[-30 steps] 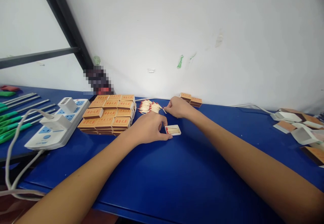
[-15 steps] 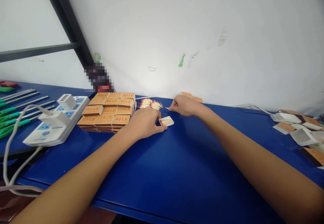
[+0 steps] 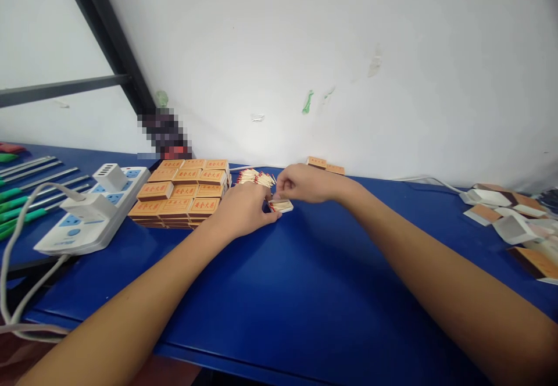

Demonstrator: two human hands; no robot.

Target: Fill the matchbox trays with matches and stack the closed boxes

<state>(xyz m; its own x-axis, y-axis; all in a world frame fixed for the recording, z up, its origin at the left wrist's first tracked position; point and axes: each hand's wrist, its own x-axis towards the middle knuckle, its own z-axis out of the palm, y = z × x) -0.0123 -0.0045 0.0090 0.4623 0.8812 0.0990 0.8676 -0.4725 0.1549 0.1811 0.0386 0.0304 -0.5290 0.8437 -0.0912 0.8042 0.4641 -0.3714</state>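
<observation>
My left hand (image 3: 246, 210) grips the left end of a small white matchbox tray (image 3: 285, 206) between thumb and fingers. Several red-tipped matches lie inside the tray, which rests on the blue table. Just above it, my right hand (image 3: 300, 182) is closed in a pinch, fingertips pointing down at the tray's left part. The match between those fingertips is mostly hidden. Behind both hands lies a loose pile of red-headed matches (image 3: 257, 177), partly covered by my left hand.
Stacked orange matchboxes (image 3: 181, 191) stand left of my left hand. Further left are a white power strip (image 3: 93, 217) with cables and green-handled tools (image 3: 26, 200). Two matchboxes (image 3: 317, 161) sit against the wall. Empty matchbox sleeves and trays (image 3: 514, 229) lie at the right.
My right hand has moved left with the match, from beyond the tray to just over it. My left hand still holds the tray. The view has shifted slightly.
</observation>
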